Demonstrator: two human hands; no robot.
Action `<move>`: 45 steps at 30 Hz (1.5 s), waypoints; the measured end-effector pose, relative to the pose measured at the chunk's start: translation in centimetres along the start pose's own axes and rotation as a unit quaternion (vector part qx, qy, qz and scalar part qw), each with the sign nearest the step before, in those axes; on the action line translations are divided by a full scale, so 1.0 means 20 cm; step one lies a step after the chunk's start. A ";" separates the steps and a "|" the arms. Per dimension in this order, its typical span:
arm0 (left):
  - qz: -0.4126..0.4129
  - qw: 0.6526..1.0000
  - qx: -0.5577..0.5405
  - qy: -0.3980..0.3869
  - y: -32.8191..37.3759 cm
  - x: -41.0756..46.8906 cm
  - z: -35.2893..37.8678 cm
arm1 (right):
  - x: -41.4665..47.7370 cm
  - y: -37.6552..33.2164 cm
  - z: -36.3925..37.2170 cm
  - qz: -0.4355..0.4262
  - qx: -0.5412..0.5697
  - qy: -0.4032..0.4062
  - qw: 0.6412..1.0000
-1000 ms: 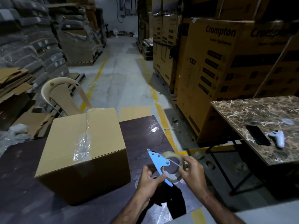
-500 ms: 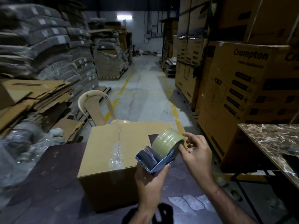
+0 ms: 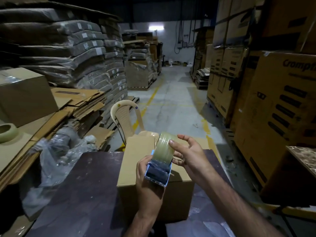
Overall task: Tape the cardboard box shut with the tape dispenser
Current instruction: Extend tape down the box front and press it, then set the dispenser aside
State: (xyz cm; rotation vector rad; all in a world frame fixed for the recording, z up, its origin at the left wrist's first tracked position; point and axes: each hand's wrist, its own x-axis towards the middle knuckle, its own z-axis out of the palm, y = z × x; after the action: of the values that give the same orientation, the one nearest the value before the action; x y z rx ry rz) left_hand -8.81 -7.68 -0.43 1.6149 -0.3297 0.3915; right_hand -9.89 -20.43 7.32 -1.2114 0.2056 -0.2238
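Note:
A closed brown cardboard box [image 3: 135, 161] sits on a dark table [image 3: 82, 194] in front of me. Above the box I hold a blue metal tape dispenser [image 3: 158, 175] with a roll of clear tape [image 3: 165, 147] on it. My left hand [image 3: 147, 185] grips the dispenser's body from below. My right hand [image 3: 188, 154] rests on the roll, thumb on its face and fingers spread beside it. The hands and the dispenser hide much of the box's top.
A beige plastic chair [image 3: 125, 117] stands behind the table. Flattened cardboard [image 3: 80, 103] and crumpled plastic wrap [image 3: 56, 156] lie at the left. Tall stacked cartons [image 3: 277, 103] line the right side. A marble table corner [image 3: 304, 158] shows at the right edge.
The view has swung left and up, so the box now lies straight ahead. The dispenser has been raised and turned, and my right thumb has come onto the roll.

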 end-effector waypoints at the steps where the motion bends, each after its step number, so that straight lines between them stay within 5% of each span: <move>1: -0.014 1.000 0.000 -0.016 -0.01 -0.01 -0.02 | 0.02 0.00 0.02 0.001 0.013 0.000 1.000; 10: 0.059 0.951 0.240 -0.186 -0.08 0.18 -0.22 | 0.16 0.08 0.08 0.011 -0.010 0.007 1.000; 14: 0.040 0.945 0.269 -0.181 -0.12 0.28 -0.30 | 0.24 0.11 0.10 0.017 -0.022 0.008 1.000; 18: 0.019 0.959 0.247 -0.140 -0.14 0.37 -0.34 | 0.30 0.15 0.11 0.024 -0.038 0.004 0.999; 45: -0.127 0.948 0.207 -0.206 -0.18 0.32 -0.28 | 0.40 0.32 0.02 -0.002 -0.074 -0.007 0.997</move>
State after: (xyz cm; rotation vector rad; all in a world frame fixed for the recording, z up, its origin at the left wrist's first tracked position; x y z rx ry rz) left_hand -1.78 -1.73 -0.39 2.1272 -0.3628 -0.0894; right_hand -1.79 -20.23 1.20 -1.3601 0.2099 -0.2067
